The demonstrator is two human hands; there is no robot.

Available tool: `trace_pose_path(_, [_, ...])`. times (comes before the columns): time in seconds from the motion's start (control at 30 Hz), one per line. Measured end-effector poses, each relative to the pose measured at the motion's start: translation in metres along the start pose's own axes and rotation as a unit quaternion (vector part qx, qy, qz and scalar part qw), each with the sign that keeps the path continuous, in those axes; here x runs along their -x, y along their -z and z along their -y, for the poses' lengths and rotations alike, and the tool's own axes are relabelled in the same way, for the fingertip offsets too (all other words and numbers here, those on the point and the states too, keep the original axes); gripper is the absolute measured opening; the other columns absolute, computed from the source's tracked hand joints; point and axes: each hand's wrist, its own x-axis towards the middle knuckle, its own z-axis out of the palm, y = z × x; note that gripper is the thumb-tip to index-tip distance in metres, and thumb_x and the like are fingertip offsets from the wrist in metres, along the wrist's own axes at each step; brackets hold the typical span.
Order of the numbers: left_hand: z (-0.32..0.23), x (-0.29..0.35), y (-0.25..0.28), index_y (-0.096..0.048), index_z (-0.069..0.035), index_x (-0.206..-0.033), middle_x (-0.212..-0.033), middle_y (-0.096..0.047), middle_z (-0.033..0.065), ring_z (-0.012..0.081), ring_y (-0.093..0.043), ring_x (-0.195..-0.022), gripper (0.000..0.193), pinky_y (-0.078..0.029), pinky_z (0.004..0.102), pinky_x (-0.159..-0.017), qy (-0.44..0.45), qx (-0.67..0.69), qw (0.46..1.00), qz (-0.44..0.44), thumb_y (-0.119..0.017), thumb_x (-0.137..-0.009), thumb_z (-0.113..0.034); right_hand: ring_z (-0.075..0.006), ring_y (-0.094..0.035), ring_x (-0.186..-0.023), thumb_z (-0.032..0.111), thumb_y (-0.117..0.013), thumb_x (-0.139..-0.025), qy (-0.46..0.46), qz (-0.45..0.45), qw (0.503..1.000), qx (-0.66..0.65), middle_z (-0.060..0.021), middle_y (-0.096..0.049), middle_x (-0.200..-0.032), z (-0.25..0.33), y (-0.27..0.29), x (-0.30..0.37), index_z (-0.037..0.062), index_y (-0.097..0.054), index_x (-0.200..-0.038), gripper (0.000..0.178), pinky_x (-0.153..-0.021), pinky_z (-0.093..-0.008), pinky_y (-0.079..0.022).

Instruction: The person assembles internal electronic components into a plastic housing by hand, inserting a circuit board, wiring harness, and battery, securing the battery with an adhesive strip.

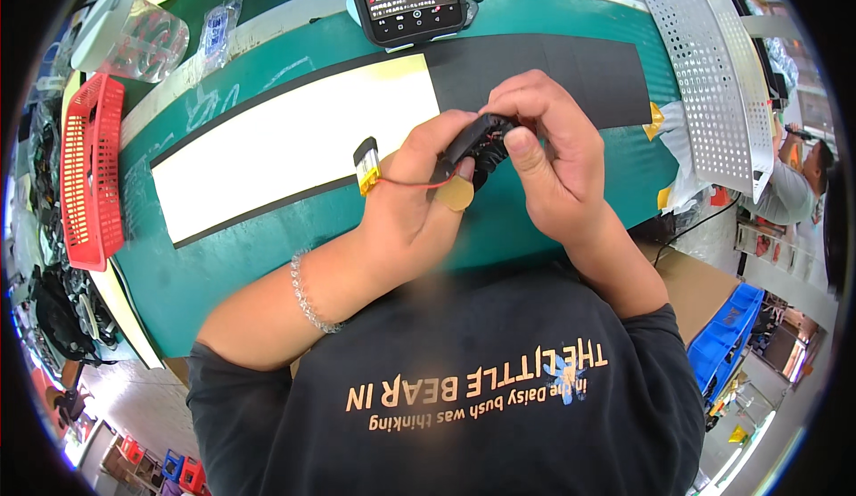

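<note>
Over the middle of the bench, my left hand (415, 179) is closed around a small black plastic housing (481, 142) with parts showing inside it. A small battery pack (366, 166), silver with yellow tape and a black end, hangs beside the left hand's back on thin red wires (415, 185) that run to the housing. My right hand (557, 152) meets the housing's right end, thumb and curled fingers pressing at it. Whether it pinches some tiny part there is hidden. A round tan disc (456, 194) shows at my left thumb.
A white sheet (294, 148) on a black mat (544, 77) covers much of the green bench (241, 273). A phone (408, 1) stands at the back. Left are a red basket (94, 170) and a clear plastic jar (134, 37); right, a perforated white rack (709, 77). Another person (802, 179) is far right.
</note>
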Motion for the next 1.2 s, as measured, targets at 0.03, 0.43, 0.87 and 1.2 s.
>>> trace_pose_path(0.03, [0.000,0.000,0.000,-0.043,-0.002,-0.123,-0.094,-0.058,0.0112,0.0149,-0.055,-0.079,0.036,-0.046,0.0268,-0.071,-0.019,0.007,1.000,0.003,-0.050,-0.088,0.007,-0.0216,-0.052,-0.072,0.012,-0.057,-0.091,0.020,-0.007,1.000,0.005,-0.0107,-0.053,-0.079,0.001,0.000,0.000,-0.0022,-0.058,-0.093,0.014,-0.065,-0.0276,-0.045])
trace_pose_path(0.43, [-0.005,0.006,0.001,-0.042,-0.001,-0.121,-0.093,-0.055,0.0109,0.0159,-0.054,-0.079,0.032,-0.046,0.0276,-0.072,0.024,0.021,0.999,0.033,-0.049,-0.091,0.004,-0.0194,-0.048,-0.063,0.002,-0.064,-0.080,0.021,0.008,0.999,0.031,-0.0101,-0.049,-0.074,0.011,0.009,-0.001,-0.0031,-0.060,-0.085,0.008,-0.054,-0.0277,-0.041])
trace_pose_path(0.87, [0.002,0.002,0.001,-0.040,0.000,-0.121,-0.107,-0.052,0.0044,0.0071,-0.048,-0.096,0.027,-0.041,0.0232,-0.085,0.153,0.136,0.978,-0.051,-0.044,-0.095,-0.003,-0.0282,-0.052,-0.061,0.003,-0.070,-0.067,0.104,-0.009,0.969,0.223,-0.0106,-0.052,-0.075,-0.003,-0.009,-0.023,0.0012,-0.055,-0.080,0.019,-0.052,-0.0354,-0.041])
trace_pose_path(1.2, [0.001,0.000,0.000,-0.041,-0.003,-0.120,-0.105,-0.052,0.0015,0.0037,-0.048,-0.091,0.025,-0.040,0.0189,-0.080,0.215,0.182,0.957,-0.063,-0.044,-0.095,-0.003,-0.0279,-0.048,-0.061,0.004,-0.067,-0.069,0.105,0.037,0.962,0.250,-0.0087,-0.048,-0.074,-0.009,-0.006,-0.026,0.0032,-0.049,-0.071,0.019,-0.051,-0.0376,-0.038])
